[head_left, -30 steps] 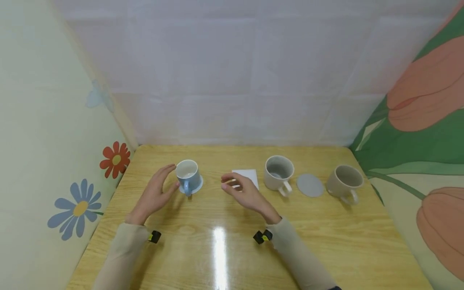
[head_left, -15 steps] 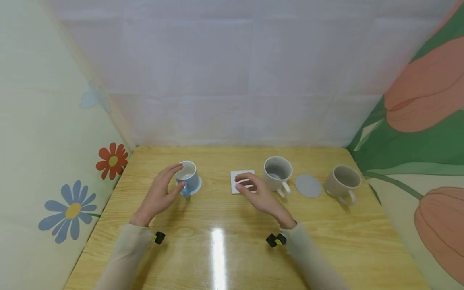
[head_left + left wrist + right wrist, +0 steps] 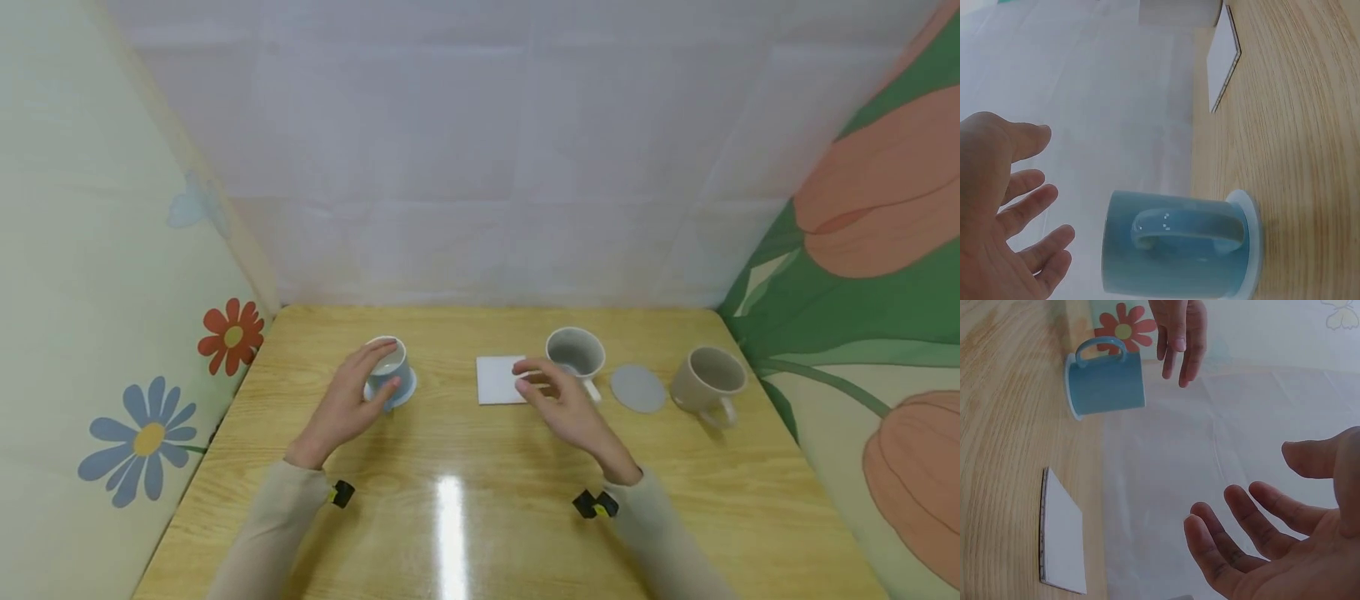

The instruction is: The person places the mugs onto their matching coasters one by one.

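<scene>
A light blue mug (image 3: 1172,275) stands upright on a round pale blue coaster (image 3: 407,388) at the left of the table. My left hand (image 3: 348,400) hovers above it with spread, relaxed fingers; in the left wrist view a gap shows between fingertips and rim. My right hand (image 3: 566,408) is in the air, fingers loosely bent and holding nothing, between a square white coaster (image 3: 498,382) and a light grey mug (image 3: 576,348). It overlaps part of that mug in the head view. The square coaster lies flat with nothing on it.
Right of the light grey mug lies a round grey coaster (image 3: 638,389). A beige mug (image 3: 708,382) stands beyond it, its handle toward the front. A pale cloth backdrop (image 3: 450,167) rises behind the wooden table (image 3: 390,517).
My right hand has moved right, from left of the square coaster toward the light grey mug. My left hand has shifted right, from beside the blue mug to over it.
</scene>
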Action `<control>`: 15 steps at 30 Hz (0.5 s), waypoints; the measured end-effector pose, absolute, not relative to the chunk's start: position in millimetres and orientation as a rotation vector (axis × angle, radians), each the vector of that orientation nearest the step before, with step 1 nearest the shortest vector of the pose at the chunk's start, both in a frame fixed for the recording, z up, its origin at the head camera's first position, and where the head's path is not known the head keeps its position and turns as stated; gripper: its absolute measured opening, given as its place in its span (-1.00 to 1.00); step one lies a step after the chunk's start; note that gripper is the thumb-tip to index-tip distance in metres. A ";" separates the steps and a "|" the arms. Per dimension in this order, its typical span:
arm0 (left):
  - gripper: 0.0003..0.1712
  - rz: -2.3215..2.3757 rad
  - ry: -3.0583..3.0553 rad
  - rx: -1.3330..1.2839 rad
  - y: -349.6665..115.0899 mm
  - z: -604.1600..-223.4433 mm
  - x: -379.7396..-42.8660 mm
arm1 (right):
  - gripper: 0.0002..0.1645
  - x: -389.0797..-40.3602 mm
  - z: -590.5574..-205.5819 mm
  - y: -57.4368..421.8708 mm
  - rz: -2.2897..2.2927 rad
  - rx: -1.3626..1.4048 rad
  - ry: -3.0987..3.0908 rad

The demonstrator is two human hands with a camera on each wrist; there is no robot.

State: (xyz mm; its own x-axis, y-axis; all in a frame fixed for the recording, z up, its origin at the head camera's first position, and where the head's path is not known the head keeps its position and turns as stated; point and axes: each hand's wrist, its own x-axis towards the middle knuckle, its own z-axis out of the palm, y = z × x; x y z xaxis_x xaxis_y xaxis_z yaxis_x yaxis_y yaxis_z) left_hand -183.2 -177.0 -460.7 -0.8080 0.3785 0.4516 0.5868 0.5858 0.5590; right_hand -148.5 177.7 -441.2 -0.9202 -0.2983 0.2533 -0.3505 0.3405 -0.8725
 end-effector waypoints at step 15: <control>-0.36 -1.067 -2.541 -0.820 -162.4 -462.3 -189.0 | -0.65 -145.6 -434.3 198.6 1.636 0.570 -2.490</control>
State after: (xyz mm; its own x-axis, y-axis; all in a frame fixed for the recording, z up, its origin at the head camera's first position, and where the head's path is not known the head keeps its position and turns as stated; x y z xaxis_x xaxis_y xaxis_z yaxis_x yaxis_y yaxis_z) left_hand -189.0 -162.4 -462.3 -0.8049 0.3974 0.4407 0.5929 0.5694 0.5694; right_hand -145.6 198.6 -434.3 -0.9237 -0.2495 0.2907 -0.3659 0.3495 -0.8625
